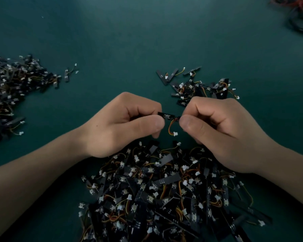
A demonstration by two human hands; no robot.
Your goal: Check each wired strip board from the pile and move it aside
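Observation:
A small black wired strip board (167,116) is held level between both hands above the green table. My left hand (122,124) pinches its left end with thumb and curled fingers. My right hand (222,130) pinches its right end the same way. A short orange and yellow wire with a white plug (175,133) loops down from the board. Directly below the hands lies the big pile of black strip boards (164,193) with white plugs and coloured wires.
A smaller group of strip boards (198,84) lies beyond my right hand. Another large heap (10,89) spreads along the left edge, with one stray board (67,75) beside it. Tangled red wires and a dark cable (299,13) sit at the far right corner.

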